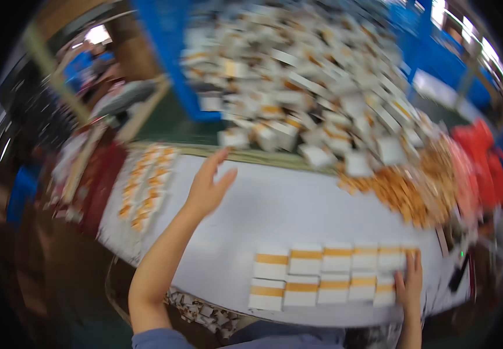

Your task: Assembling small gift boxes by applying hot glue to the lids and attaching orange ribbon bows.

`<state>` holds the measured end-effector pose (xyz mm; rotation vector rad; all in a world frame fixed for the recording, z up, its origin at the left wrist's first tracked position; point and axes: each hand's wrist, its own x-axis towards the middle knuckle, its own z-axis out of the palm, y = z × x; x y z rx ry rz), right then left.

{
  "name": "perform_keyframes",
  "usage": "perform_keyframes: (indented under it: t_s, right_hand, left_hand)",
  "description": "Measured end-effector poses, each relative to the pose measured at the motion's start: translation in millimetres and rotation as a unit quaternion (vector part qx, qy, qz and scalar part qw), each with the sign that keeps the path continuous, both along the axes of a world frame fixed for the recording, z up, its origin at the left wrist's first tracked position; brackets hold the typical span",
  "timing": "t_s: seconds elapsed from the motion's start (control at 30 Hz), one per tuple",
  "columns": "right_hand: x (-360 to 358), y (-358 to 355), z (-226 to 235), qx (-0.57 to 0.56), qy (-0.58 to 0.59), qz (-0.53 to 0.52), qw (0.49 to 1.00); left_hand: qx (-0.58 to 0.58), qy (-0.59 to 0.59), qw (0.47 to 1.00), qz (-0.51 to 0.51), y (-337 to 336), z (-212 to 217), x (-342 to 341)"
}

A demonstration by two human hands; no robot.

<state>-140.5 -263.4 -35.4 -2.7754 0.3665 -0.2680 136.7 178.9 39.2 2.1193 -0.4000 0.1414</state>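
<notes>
Head view, blurred by motion, looks down on a white table (275,215) with both forearms entering from the near edge.

Left hand (208,186): raised above the table surface, left of centre, fingers spread wide and pointing toward the far side. It holds nothing and touches nothing. Nearest items are the loose boxes at the far table edge.

Right hand (410,282): laid flat at the right end of a block of small boxes (321,273), fingers extended and resting against the rightmost boxes. The fingers are not closed around any box; the hand presses or steadies the end of the block.

Block of small boxes: located near the near edge of the table, right of centre. The boxes are white with an orange band and lie side by side, touching, in two rows.

Second group of boxes (146,183): same white and orange colouring, set in rows at the left end of the table, well apart from both hands.

Heap of loose boxes (315,87): a large unsorted pile on the far side, spilling to the far edge of the table. A blue bin wall (170,52) stands along its left side.

Orange-brown pile (403,192): small pieces at the right of the table, between the heap and the block; the blur hides what they are. Red material (484,157) lies beyond it on the far right.
</notes>
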Motion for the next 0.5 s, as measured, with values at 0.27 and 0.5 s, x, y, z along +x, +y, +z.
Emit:
perform_keyframes:
  t_s: [0.27, 0.5]
  right_hand:
    - [4, -3, 22, 0.013, -0.029, -0.038, 0.999]
    - [-28, -126, 13, -0.051, -0.273, -0.328, 0.903]
  left_hand:
    - [0.384, 0.003, 0.893, -0.233, -58, -45, -157]
    - [0.313, 0.02, 0.933, -0.176, -72, -64, -176]
